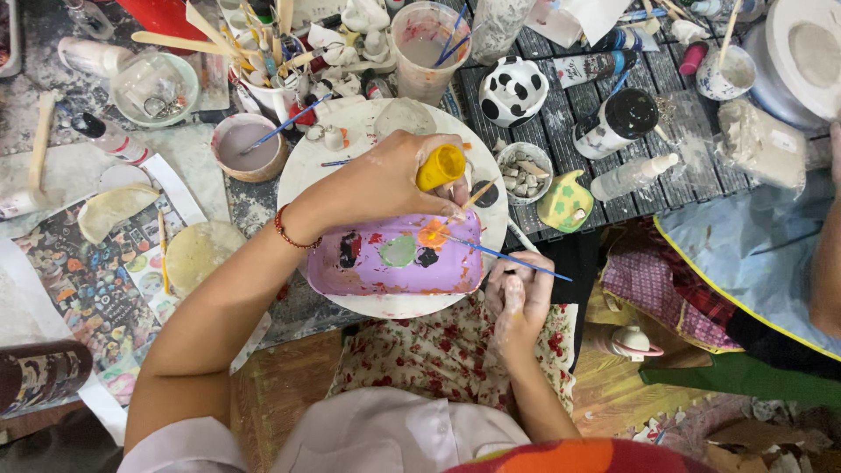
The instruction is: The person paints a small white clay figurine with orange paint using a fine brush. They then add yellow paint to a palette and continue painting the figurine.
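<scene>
The purple tray with its dabs of red, green, black and orange paint lies on the round white board in front of you. Your left hand grips a yellow paint bottle, tipped down over the tray's orange blob. Your right hand pinches a thin blue brush; its tip seems to touch that orange, though it's hard to be sure. Just beyond the board stand a cow-spotted pot and a small bowl of pebbles.
</scene>
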`<move>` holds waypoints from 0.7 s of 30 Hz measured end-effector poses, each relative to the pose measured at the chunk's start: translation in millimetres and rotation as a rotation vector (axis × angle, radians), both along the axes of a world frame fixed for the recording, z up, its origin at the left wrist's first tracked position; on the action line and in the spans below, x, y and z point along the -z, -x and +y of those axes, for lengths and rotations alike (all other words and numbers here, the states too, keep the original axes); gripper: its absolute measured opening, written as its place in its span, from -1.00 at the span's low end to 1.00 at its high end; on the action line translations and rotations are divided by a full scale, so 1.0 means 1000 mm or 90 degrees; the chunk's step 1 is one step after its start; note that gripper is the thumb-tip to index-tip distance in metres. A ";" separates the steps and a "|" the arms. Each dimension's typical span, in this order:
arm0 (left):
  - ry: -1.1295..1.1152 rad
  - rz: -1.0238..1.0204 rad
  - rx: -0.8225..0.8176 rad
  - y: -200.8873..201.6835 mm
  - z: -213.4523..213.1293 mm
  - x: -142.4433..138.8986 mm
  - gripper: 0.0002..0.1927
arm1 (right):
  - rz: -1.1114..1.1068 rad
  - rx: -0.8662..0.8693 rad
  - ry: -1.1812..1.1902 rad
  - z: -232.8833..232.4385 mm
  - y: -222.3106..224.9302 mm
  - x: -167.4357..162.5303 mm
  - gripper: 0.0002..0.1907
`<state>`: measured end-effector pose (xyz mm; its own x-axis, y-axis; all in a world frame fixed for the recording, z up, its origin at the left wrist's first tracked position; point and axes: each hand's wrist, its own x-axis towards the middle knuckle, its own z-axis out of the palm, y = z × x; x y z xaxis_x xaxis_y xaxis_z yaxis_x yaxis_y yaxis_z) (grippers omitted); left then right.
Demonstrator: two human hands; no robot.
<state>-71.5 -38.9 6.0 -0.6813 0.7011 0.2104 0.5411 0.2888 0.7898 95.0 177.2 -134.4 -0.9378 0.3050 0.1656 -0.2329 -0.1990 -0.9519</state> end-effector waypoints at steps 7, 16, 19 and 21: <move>-0.025 -0.022 0.023 0.007 -0.005 -0.001 -0.52 | 0.115 0.023 -0.171 0.007 0.010 -0.008 -0.89; -0.011 -0.029 0.007 0.007 -0.004 -0.001 -0.50 | 0.198 -0.042 -0.271 0.008 -0.002 -0.004 -0.91; -0.015 0.002 0.002 0.007 -0.005 0.000 -0.50 | 0.215 -0.033 -0.284 0.009 0.000 -0.004 -0.92; -0.010 -0.017 0.004 0.008 -0.005 0.001 -0.50 | 0.214 -0.028 -0.339 0.007 0.001 -0.005 -0.94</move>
<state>-79.7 -44.2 4.8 -0.6830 0.7015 0.2037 0.5213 0.2727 0.8086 93.6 184.1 -129.3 -0.8178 0.0618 0.5722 -0.5392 0.2654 -0.7993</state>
